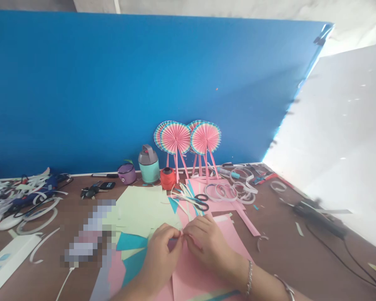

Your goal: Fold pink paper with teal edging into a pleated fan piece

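Observation:
My left hand (164, 251) and my right hand (207, 238) meet fingertip to fingertip over the middle of the papers. Both are closed in a pinch, and whatever sits between the fingers is hidden or too small to name. Pink paper (191, 276) lies under them, with pale green sheets (141, 211) beyond and teal paper pieces (131, 241) to the left. Just past my right hand rest black-handled scissors (202, 205) among thin paper strips (188, 194). A folded pink strip (248, 219) lies further right.
Pink pleated paper fans (176, 139) lean against the blue partition (113, 83). A teal-and-grey container (149, 166), purple pot (127, 173) and red object (168, 179) stand nearby. Tape rings (226, 191) lie right; a black glue gun-like tool (321, 217) with cable, further right; scraps and a power strip (14, 259), left.

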The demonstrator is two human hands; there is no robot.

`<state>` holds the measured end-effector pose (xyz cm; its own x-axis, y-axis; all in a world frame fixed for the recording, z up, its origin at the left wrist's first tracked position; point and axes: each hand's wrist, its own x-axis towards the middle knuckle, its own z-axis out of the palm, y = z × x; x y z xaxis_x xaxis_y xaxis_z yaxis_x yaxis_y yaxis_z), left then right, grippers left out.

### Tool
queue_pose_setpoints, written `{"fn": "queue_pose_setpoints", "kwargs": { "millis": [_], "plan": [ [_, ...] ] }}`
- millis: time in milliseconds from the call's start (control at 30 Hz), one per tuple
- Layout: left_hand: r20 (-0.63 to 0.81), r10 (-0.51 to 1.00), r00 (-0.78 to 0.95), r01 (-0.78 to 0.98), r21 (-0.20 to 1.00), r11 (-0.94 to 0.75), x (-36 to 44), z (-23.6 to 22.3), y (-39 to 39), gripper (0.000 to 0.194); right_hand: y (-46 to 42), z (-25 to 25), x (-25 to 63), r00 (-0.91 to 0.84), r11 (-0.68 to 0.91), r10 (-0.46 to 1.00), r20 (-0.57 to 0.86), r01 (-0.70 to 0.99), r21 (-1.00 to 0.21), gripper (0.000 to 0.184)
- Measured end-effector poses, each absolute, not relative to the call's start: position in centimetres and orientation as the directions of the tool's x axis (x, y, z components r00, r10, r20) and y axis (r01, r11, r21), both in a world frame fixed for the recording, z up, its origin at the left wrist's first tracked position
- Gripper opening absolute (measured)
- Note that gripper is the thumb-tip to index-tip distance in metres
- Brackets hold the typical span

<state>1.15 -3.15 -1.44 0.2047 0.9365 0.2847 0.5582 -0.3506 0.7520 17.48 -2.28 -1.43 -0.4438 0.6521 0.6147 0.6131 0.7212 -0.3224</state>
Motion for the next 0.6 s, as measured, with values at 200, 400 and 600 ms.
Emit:
{"fn": "queue_pose_setpoints", "kwargs": {
  "millis": [200, 400, 600],
  "plan": [
    [0.292, 0.934, 0.208, 0.562, 0.745, -0.358, 1.1, -1.39, -3.22, 0.021, -2.24, -1.35, 17.57, -0.421, 0.716, 0.672, 0.609, 0.579, -0.391, 0.019],
    [0.307, 0.93, 0.201, 0.562, 0.742, -0.366, 1.08, -1.34, -3.16, 0.021, -2.24, -1.42, 17.58, -0.431, 0.718, 0.669, 0.606, 0.585, -0.376, 0.02],
    [0.301, 0.93, 0.211, 0.567, 0.737, -0.368, 1.14, -1.15, -3.27, 0.021, -2.35, -1.2, 17.5, -0.415, 0.705, 0.678, 0.607, 0.602, -0.375, 0.019]
  ]
}}
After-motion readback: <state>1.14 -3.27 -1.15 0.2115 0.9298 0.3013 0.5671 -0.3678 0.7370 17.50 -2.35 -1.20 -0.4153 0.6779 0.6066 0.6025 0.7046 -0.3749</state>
